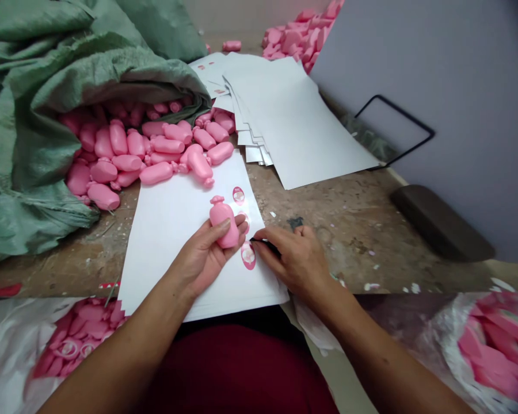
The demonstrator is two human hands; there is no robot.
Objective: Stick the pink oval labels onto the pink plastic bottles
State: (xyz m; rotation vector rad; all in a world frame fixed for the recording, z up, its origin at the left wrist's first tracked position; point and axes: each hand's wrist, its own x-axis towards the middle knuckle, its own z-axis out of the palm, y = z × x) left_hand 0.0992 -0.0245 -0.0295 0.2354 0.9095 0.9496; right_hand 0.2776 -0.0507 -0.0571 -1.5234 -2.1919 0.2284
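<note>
My left hand [201,261] is closed around a small pink bottle-shaped plastic piece [223,221], held with its ruffled neck end pointing away from me. Between the thumb and fingers of my right hand [300,259] is a thin dark tool [266,246]; its exact kind is hard to make out. The tool's tip is at the upper edge of an oval pink-and-white sticker [248,256] on a stack of white sheets [155,247]. Another oval sticker [239,196] lies farther up the sheet, and a third is partly covered by my left fingers.
A green woven sack [30,126] at the left spills pink bottle pieces [164,144] onto the table and sheets. Behind lie more white sheets [293,115] and a pink heap [297,37]. A grey panel [457,103] stands right. Bags of pink parts [496,351] sit below the table edge.
</note>
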